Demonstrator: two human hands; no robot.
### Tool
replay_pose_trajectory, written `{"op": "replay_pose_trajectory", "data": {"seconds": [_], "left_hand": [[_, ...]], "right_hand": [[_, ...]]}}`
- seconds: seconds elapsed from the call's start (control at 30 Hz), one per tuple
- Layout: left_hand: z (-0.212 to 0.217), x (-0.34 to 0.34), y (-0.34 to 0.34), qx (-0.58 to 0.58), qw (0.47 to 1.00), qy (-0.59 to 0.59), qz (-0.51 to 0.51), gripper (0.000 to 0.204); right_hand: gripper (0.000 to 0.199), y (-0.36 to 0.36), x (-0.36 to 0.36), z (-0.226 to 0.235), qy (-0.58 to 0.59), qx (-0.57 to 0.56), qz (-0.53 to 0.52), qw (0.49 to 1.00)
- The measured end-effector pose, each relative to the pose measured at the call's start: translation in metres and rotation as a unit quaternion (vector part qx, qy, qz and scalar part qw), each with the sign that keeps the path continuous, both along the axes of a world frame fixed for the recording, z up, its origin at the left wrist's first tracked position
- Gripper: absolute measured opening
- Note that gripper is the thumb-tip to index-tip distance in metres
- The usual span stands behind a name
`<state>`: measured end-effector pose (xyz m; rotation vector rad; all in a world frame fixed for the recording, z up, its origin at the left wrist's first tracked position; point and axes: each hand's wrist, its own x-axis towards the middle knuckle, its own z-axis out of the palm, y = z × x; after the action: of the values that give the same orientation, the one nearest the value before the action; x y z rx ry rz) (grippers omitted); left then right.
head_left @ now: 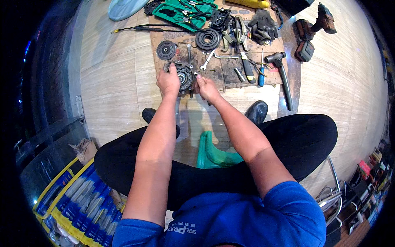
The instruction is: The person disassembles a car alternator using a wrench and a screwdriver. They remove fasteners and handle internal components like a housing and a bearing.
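My left hand [168, 82] is closed round the left side of a round, dark metal machine part [185, 77] with a ringed centre, thumb on its upper edge. Close to its right side, my right hand [207, 89] is closed in a pinch. A small bright tip shows at its fingers, but I cannot make out what it holds. A grooved pulley [166, 50] lies beyond my left hand, and a larger pulley ring [208, 39] lies farther right. An open-end wrench [207, 60] rests just past my right hand.
Stained cardboard [230, 78] carries a hammer [281, 76], a blue screwdriver [261, 76], a utility knife [247, 68], dark gloves [264, 25] and a green tool case [164, 14]. A cordless drill [325, 19] stands right. A green stool [218, 154] is between my legs.
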<state>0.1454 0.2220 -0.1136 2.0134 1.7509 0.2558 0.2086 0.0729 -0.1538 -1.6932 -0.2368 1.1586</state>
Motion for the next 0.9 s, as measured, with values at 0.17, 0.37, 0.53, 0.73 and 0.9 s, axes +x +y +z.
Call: {"op": "replay_pose_trajectory", "data": {"seconds": [0.17,0.37,0.53,0.73,0.9], "left_hand": [[-0.010,-0.004,-0.002,0.030,1.000,-0.009,-0.001,0.060],[0.004,-0.004,-0.006,0.018,0.999,-0.047,-0.012,0.049],[0.012,0.006,-0.009,-0.004,0.999,-0.031,0.011,0.051],[0.007,0.003,-0.005,0.017,0.988,0.012,-0.152,0.063],[0.016,0.006,0.001,0.017,0.996,0.009,-0.088,0.055]], "right_hand": [[0.043,0.000,0.001,-0.001,-0.180,-0.012,0.066,0.981],[0.016,-0.007,0.014,0.012,-0.174,0.029,0.160,0.971],[0.017,-0.009,0.035,0.033,-0.155,0.094,0.200,0.963],[0.026,-0.036,0.082,0.033,-0.342,-0.058,0.632,0.693],[0.040,-0.040,0.109,0.053,-0.322,-0.062,0.482,0.813]]}}
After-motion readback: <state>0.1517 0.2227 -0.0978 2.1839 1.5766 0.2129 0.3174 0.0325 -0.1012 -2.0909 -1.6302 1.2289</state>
